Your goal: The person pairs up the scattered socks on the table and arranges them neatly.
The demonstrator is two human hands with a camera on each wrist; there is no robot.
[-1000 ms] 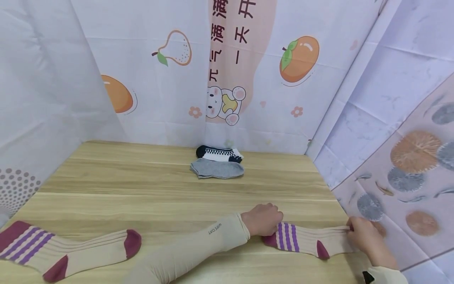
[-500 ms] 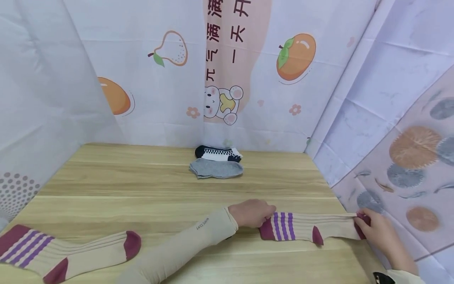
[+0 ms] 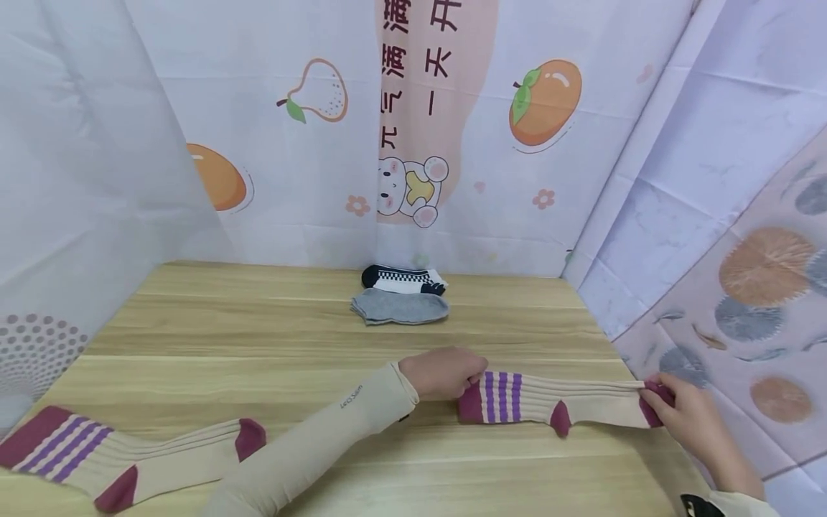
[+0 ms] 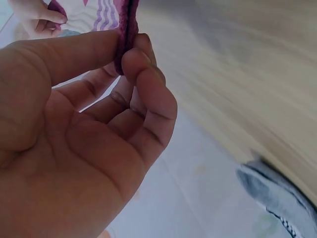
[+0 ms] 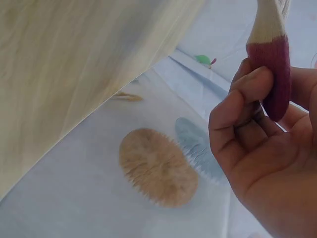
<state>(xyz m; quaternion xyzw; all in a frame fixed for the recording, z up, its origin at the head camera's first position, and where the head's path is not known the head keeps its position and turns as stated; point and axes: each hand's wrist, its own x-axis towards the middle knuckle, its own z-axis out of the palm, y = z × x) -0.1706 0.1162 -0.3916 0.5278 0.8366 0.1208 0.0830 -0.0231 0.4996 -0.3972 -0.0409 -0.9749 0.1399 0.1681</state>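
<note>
A cream sock with purple stripes and maroon cuff, heel and toe stretches between my two hands at the right of the table. My left hand pinches the maroon cuff between thumb and fingers. At the other end, my right hand pinches the maroon toe; the thumb side is partly hidden behind the toe in the right wrist view. A matching sock lies flat at the table's left front, its ribbed body pointing right and its toe beside my left sleeve.
At the back of the wooden table lie grey socks, with black-and-white checked socks just behind them. A printed curtain hangs along the back edge, and another patterned cloth along the right.
Both hands have moved away from the front edge with the sock, and it now hangs straighter between them. The left hand has shifted left. The right hand's grip now shows the toe.
</note>
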